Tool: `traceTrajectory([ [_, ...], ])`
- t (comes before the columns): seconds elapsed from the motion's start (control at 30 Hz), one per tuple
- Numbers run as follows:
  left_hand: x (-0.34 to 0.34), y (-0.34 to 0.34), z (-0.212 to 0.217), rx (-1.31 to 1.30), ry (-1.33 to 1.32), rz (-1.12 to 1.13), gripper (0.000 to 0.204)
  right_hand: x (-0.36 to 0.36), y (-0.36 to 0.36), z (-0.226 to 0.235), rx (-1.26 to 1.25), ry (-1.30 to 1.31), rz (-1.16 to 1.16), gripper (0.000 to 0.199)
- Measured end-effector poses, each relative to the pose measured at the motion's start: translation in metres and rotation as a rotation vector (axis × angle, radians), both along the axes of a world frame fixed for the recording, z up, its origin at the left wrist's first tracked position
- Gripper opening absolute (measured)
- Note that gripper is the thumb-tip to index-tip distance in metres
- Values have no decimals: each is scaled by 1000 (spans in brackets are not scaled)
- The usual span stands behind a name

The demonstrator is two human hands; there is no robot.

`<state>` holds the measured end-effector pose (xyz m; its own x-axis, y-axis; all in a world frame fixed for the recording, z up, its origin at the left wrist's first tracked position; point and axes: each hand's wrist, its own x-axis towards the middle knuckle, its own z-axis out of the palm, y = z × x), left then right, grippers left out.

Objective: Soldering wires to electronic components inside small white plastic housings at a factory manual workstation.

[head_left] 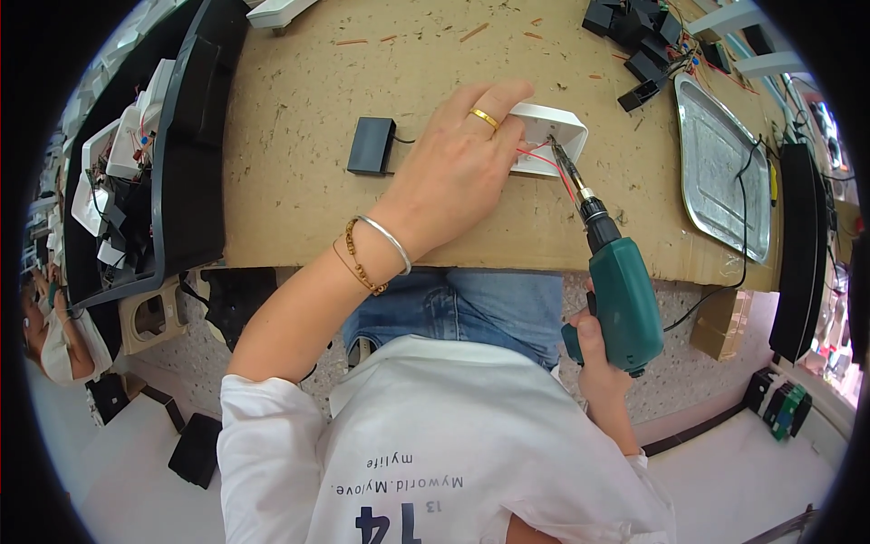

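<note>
My left hand (462,159) is closed over a white open plastic housing (571,136) on the worktable, its fingers hiding the near half. Thin red wires (541,159) run out of the housing beside my fingers. My right hand (598,358) grips a green pistol-shaped soldering gun (625,295) by its handle. The gun's narrow metal tip reaches into the housing, at the end of a red wire; whether it touches metal there is too small to tell. A small black box (371,145) with a dark cable lies left of my left hand.
The worktable (299,208) has a brown, stained top with copper-coloured scraps. At left, a black bin (195,136) holds white housings and wired parts. A metal tray (693,181) with a cable across it lies right; several black boxes (639,45) are piled far right.
</note>
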<state>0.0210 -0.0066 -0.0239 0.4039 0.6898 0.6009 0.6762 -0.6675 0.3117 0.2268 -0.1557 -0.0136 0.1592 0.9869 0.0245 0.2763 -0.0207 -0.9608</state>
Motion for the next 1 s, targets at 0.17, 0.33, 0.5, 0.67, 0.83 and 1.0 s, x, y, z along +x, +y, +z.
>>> traceTrajectory([
  [0.17,0,0,0,13,7,5,11,9,-6,0,-72,-91,94,47],
  [0.33,0,0,0,15,26,9,12,7,-6,8,-113,-78,62,46],
  [0.5,0,0,0,19,27,5,12,8,-7,8,-135,-63,52,46],
  [0.67,1,0,-1,24,20,7,12,7,-7,7,-139,-52,47,46],
  [0.83,0,-1,0,23,13,10,12,5,-5,7,-111,-28,50,48],
  [1.0,0,0,-1,32,5,2,12,4,-5,8,-105,-14,45,49],
])
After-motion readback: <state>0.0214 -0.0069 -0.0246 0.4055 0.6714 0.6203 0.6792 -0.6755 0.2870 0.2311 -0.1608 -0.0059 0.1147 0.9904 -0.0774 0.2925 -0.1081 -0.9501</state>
